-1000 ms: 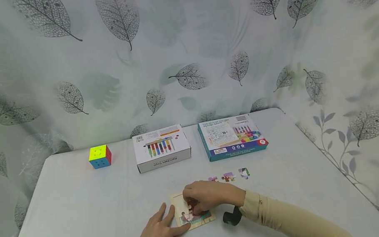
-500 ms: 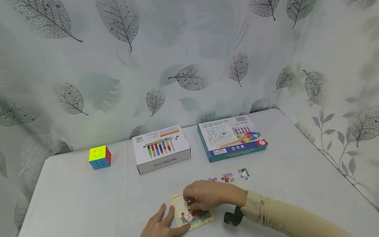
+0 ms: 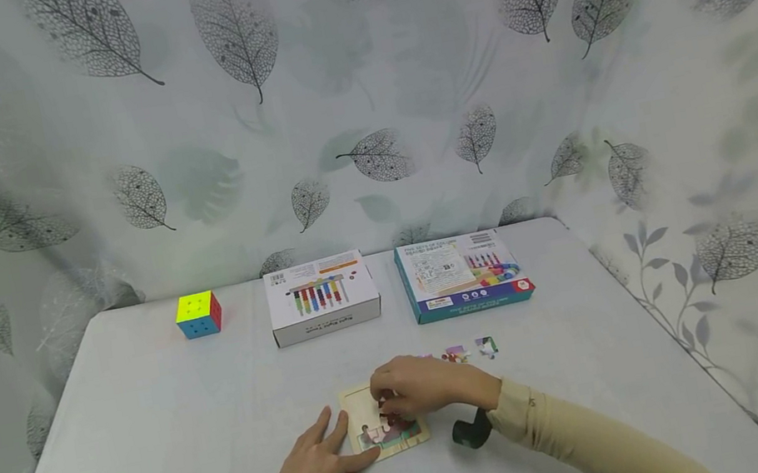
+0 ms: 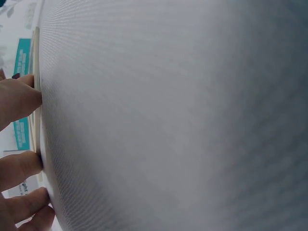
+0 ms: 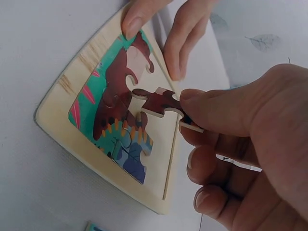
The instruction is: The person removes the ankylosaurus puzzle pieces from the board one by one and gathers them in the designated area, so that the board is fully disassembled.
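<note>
A small wooden jigsaw tray (image 3: 358,403) lies on the white table, part of its picture filled with joined pieces. In the right wrist view, the joined pieces (image 5: 115,91) show dark red, teal and blue-purple. My right hand (image 3: 426,385) pinches a dark red jigsaw piece (image 5: 158,103) between thumb and fingers. The piece is tilted over the tray's bare wood, beside the joined pieces; whether it touches them I cannot tell. With spread fingers, my left hand (image 3: 314,472) rests at the tray's left side, thumb on the near rim. The left wrist view shows its fingers (image 4: 21,168) along the edge.
Beyond the tray lie loose jigsaw pieces (image 3: 487,347), partly behind my right hand. Farther back stand a white box (image 3: 324,297), a teal-edged box (image 3: 464,275) and a puzzle cube (image 3: 199,315). A dark device (image 3: 471,430) sits under the right wrist.
My right hand has shifted slightly right and away from me, still pinching the dark red piece, and more of the joined picture shows. The left hand keeps its place.
</note>
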The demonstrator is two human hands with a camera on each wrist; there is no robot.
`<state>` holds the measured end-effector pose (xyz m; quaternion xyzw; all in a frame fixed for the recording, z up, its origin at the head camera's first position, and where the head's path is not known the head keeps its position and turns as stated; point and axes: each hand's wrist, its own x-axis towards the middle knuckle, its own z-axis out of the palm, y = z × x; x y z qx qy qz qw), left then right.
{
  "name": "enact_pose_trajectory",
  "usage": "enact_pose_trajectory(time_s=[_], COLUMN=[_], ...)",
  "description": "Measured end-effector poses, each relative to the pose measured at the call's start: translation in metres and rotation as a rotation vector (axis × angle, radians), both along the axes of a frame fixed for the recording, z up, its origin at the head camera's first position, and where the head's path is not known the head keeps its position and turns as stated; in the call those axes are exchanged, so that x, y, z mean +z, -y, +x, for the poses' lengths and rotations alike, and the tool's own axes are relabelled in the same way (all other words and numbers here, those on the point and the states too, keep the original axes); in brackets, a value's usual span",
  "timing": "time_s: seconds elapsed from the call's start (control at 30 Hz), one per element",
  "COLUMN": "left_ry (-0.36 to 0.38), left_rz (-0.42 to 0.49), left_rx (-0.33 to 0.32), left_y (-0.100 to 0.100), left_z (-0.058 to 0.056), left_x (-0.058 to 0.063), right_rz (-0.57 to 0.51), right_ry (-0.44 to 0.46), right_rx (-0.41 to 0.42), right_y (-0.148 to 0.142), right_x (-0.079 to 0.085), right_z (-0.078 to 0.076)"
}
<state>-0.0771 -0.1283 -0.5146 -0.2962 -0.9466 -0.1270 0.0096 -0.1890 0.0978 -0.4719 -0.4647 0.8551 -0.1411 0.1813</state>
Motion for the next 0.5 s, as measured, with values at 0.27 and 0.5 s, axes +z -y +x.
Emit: enact_pose_trajectory(time_s=[0.27,0.5], left_ry=[-0.002,-0.006], left_rz=[0.000,0.009], left_rx=[0.002,0.001], left_y=[0.000,0.000], left_z=[0.001,0.001], left_x=[0.001,0.001], right_rz=[-0.049,-0.064], right_ry=[0.050,0.086], right_rx=[-0.042,-0.095], right_y=[-0.013,-0.029], right_x=[0.006,0.009], right_z=[-0.003,-0.004])
